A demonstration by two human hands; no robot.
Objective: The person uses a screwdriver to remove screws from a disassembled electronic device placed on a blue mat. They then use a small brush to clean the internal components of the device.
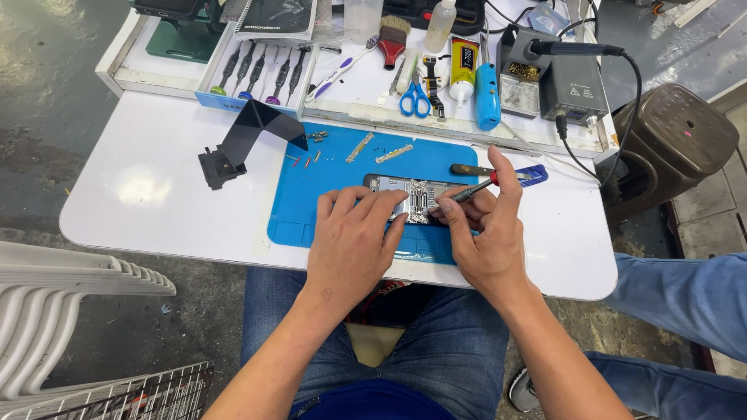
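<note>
An opened phone [412,196] lies on a blue work mat [311,210], its inner boards showing. My left hand [354,237] rests flat on the phone's near edge, fingers pressing it down. My right hand [482,233] grips a small screwdriver [475,189] with a red ring, its tip down on the phone's right half. Small metal brackets [393,152] and loose screws [306,161] lie on the mat beyond the phone.
A black folded stand [247,140] sits left of the mat. A tray of screwdrivers [257,70], blue scissors [415,99], a brush [393,39], glue tube [463,66] and soldering station [572,82] line the back. Another person's jeans-clad legs [685,311] are at right. White chairs [54,303] stand left.
</note>
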